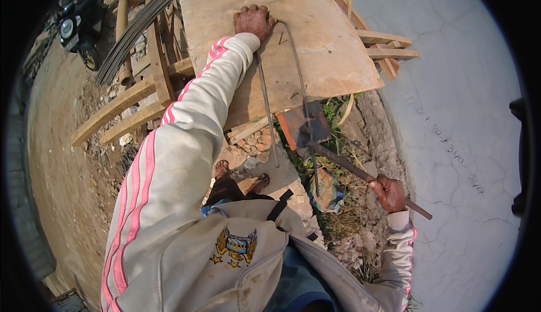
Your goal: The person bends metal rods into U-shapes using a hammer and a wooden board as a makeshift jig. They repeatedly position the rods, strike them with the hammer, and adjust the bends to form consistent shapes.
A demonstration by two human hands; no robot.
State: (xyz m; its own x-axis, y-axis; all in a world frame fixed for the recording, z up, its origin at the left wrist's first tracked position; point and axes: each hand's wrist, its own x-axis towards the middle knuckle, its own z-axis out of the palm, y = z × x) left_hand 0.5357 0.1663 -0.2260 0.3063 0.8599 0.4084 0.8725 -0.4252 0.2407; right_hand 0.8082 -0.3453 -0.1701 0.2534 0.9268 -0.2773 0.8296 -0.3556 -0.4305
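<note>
My left hand (253, 22) presses down near the far end of a plywood board (338, 58), its fingers curled over a thin steel rod (294, 47). The rod is bent into a long U. Its two legs run toward me past the board's near edge, and the left leg passes under my wrist. In my right hand (387, 194) is a rusty metal bar (344, 163), gripped near its lower right end. The bar's other end meets the rod's right leg, though I cannot tell how they engage. A nail or peg (280, 39) stands up from the board beside my left hand.
A bundle of straight steel rods (147, 19) lies at the upper left over wooden beams (132, 95). A grey cracked wall or slab (456, 115) borders the right. Below the board are a dark plate (313, 123), a crumpled sack (327, 191) and rubble. A motorbike (79, 27) stands far left.
</note>
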